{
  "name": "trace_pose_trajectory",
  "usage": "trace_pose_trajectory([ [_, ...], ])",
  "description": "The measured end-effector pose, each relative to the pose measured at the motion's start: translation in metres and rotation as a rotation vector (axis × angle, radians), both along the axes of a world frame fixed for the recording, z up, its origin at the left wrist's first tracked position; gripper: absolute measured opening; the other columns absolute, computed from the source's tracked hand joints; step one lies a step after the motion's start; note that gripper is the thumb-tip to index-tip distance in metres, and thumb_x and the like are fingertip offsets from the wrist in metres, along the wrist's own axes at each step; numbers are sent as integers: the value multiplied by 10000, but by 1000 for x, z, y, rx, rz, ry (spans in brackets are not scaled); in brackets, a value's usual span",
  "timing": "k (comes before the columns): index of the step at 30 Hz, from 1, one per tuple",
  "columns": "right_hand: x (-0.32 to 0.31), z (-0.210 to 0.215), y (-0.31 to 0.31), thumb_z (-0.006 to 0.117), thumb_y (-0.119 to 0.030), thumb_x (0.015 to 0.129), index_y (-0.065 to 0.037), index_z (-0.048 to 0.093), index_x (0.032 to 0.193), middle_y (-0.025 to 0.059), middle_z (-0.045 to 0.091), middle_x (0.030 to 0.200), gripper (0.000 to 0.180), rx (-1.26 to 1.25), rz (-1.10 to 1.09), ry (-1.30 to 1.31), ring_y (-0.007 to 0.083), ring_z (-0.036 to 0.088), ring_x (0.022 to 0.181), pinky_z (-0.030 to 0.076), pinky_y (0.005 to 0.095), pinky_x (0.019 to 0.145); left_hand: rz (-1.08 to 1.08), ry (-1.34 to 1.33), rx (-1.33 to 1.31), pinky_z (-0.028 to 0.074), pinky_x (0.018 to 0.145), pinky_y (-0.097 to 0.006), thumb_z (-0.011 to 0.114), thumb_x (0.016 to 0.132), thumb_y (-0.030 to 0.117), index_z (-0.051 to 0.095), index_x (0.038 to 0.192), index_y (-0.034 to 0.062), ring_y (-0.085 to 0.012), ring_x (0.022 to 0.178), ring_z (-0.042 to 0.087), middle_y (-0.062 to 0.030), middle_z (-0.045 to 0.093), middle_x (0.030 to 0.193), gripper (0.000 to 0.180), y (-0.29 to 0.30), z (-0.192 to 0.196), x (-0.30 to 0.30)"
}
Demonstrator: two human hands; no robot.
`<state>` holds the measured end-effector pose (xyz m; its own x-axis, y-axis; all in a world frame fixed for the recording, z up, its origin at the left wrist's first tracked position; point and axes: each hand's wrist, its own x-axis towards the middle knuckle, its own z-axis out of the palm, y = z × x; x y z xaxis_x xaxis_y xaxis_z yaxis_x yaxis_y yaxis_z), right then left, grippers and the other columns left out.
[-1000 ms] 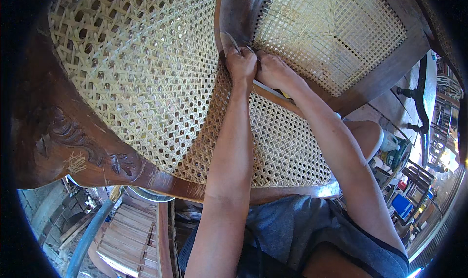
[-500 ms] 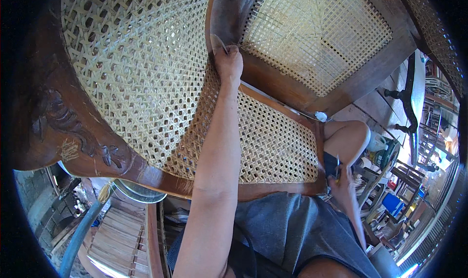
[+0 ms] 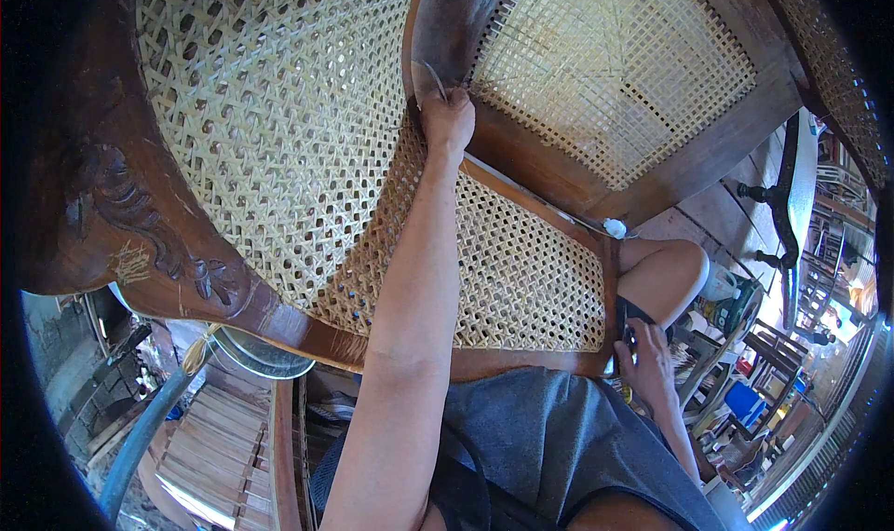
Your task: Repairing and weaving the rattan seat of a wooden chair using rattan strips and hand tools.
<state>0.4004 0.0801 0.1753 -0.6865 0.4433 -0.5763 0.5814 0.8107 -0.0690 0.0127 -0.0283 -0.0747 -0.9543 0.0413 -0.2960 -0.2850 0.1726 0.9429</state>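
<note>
Head view: left hand (image 3: 447,121) at twelve o'clock, pinching a thin cane strand (image 3: 430,76) against the wooden chair frame (image 3: 521,154), beside the woven seat (image 3: 279,149). Right hand (image 3: 644,363) at four o'clock, fingers curled, contents unclear. Likely mid-weave; next, careful threading.

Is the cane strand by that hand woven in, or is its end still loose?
Loose. The strand curves free above the left hand, standing off the wooden frame rather than lying flat in the weave.

No labels, signs or screens in view. Possible package: a blue boxy container (image 3: 743,402) low at right (too small to tell), among furniture clutter.
</note>
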Motion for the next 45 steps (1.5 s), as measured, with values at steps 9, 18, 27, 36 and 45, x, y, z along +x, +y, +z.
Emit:
trace_pose_trajectory([
  [9, -14, 6, 21, 673, -228, 804, -50, 546, 1019, 206, 663, 907, 306, -142, -264, -411, 374, 644, 897, 498, 448, 781, -96, -92, 2, 512, 766, -428, 567, 824, 167, 631, 891, -74, -357, 817, 681, -241, 680, 832, 258, -1, 0, 1],
  [18, -23, -5, 55, 771, -448, 731, -53, 661, 869, 164, 691, 868, 433, -273, -110, -679, 322, 668, 856, 513, 429, 751, 41, 51, 42, 504, 750, -436, 552, 840, 185, 642, 860, -64, -366, 787, 668, -238, 670, 799, 265, 2, 4, 2],
  [27, -113, -30, 66, 616, -331, 873, -34, 662, 846, 201, 655, 760, 302, -179, 138, -108, 395, 644, 737, 506, 465, 674, 37, -39, 31, 496, 765, -415, 550, 846, 181, 647, 915, -50, -348, 827, 662, -231, 678, 856, 260, 3, -6, 1],
  [36, -348, -158, 11, 599, -158, 854, -132, 636, 1139, 142, 674, 1043, 289, -136, 404, 631, 347, 666, 864, 546, 436, 790, -10, -173, 148, 483, 745, -374, 537, 844, 144, 651, 972, -43, -217, 800, 616, -145, 676, 847, 254, -2, 1, 2],
  [45, -356, -193, 21, 610, -123, 813, -124, 627, 1060, 89, 624, 1053, 248, -21, 642, 666, 319, 675, 800, 575, 428, 680, 13, -185, 201, 488, 677, -356, 620, 850, 133, 675, 862, -41, -189, 692, 611, -120, 676, 760, 183, 0, -10, 3],
])
